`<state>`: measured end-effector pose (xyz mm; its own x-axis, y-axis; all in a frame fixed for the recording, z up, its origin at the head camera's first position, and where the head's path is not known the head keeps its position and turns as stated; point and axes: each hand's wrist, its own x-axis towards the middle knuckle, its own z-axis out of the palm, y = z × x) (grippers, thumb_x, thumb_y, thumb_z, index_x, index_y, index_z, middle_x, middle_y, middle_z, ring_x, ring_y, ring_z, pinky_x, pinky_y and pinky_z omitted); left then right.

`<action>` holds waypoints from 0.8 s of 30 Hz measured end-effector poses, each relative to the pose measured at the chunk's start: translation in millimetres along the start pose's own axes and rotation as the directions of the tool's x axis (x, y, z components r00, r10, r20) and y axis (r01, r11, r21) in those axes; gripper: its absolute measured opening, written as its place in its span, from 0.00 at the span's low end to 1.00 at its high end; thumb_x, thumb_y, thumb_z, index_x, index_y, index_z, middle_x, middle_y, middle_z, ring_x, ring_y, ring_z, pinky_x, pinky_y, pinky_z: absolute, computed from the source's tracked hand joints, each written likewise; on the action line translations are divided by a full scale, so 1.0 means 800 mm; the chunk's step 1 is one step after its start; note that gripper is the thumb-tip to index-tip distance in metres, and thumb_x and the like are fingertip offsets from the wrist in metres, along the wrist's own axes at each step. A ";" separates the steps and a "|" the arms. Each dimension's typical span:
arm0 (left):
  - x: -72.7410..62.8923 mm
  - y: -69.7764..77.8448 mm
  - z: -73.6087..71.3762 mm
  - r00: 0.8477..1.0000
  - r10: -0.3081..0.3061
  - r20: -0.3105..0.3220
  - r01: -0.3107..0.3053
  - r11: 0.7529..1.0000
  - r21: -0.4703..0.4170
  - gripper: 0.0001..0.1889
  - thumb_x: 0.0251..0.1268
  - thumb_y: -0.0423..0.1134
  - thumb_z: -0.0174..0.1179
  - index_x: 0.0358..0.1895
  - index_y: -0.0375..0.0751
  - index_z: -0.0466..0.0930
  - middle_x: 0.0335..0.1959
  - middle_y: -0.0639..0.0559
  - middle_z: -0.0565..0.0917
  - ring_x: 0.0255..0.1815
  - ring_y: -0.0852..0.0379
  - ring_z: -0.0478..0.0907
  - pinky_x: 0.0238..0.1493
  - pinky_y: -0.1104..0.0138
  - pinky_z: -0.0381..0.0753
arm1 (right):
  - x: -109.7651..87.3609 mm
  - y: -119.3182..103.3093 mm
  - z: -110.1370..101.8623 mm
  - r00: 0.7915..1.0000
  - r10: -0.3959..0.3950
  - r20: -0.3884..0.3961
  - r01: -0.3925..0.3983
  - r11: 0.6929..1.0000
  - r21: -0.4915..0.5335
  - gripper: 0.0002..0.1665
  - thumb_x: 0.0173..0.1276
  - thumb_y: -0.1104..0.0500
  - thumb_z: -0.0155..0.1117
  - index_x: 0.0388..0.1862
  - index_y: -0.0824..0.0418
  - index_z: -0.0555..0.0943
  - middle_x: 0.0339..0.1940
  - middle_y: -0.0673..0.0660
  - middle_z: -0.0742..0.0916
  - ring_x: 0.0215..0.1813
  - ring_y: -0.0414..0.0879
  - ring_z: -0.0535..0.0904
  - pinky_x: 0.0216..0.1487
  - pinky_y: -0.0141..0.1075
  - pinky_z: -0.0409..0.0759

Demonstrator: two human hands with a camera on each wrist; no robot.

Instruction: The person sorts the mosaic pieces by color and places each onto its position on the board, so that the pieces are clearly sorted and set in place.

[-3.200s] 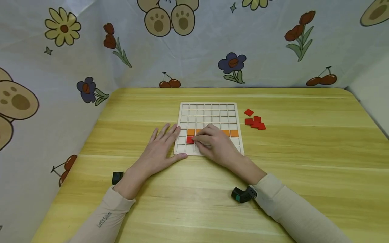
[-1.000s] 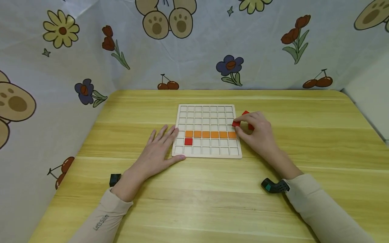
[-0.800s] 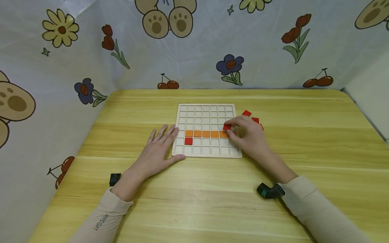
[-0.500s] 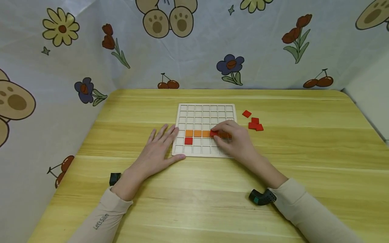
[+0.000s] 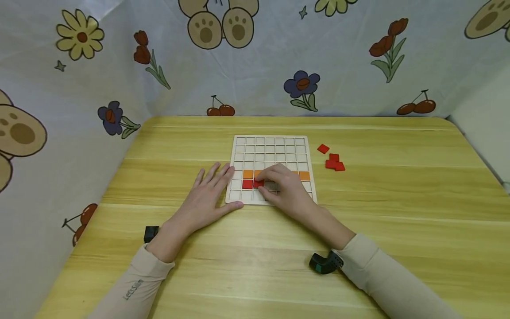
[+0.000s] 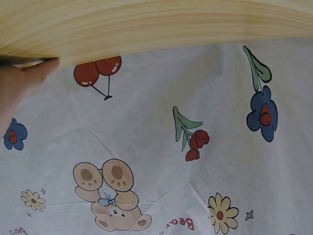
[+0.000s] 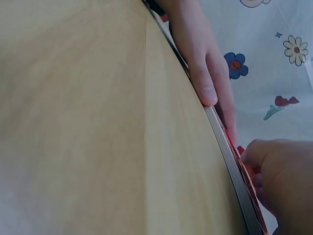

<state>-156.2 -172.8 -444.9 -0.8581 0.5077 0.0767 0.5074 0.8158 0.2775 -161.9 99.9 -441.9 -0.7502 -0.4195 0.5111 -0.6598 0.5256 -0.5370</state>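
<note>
In the head view, a pale square grid board (image 5: 275, 149) lies on the table. My right hand (image 5: 292, 192) pinches a red square tile (image 5: 258, 182) between thumb and fingers, low over the cell right of a placed red tile (image 5: 247, 184). Above that runs a row of orange tiles (image 5: 304, 176), partly hidden behind this hand. With fingers spread and straight, my left hand (image 5: 203, 204) rests along the board's left edge, its thumb at the lower left corner. The right wrist view shows the board's edge side-on, the left hand (image 7: 200, 63) at it and the right hand (image 7: 288, 181) near.
Several loose red tiles (image 5: 334, 163) lie right of the board, some overlapping. The wooden table (image 5: 247, 274) extends around it. A printed cloth (image 5: 255, 75) hangs behind the table and along its left side.
The right hand left the first red tile, took another from the loose ones at the right, and carried it left across the board to the cell beside the first. The left hand stayed put.
</note>
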 end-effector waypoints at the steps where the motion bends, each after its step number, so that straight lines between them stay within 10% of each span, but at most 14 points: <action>1: 0.000 0.000 0.000 1.000 0.001 0.000 -0.001 1.000 -0.002 0.52 0.71 0.74 0.54 0.87 0.48 0.48 0.89 0.50 0.50 0.90 0.44 0.40 0.86 0.39 0.37 | 0.000 0.001 0.002 1.000 -0.002 0.001 0.002 1.000 -0.003 0.09 0.66 0.65 0.76 0.44 0.58 0.90 0.46 0.52 0.90 0.52 0.46 0.82 0.56 0.42 0.84; 24: 0.001 0.001 0.001 1.000 -0.008 0.007 0.008 1.000 0.001 0.52 0.71 0.75 0.53 0.88 0.48 0.48 0.89 0.50 0.49 0.90 0.45 0.39 0.86 0.40 0.36 | -0.008 0.007 0.001 0.996 -0.091 0.014 0.091 0.996 -0.010 0.09 0.67 0.66 0.75 0.46 0.62 0.93 0.50 0.56 0.90 0.55 0.49 0.83 0.56 0.43 0.85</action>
<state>-156.7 -171.4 -445.0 -0.8618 0.5028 0.0677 0.5004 0.8204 0.2767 -161.0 105.1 -448.8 -0.6876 -0.4761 0.5483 -0.7250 0.4923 -0.4817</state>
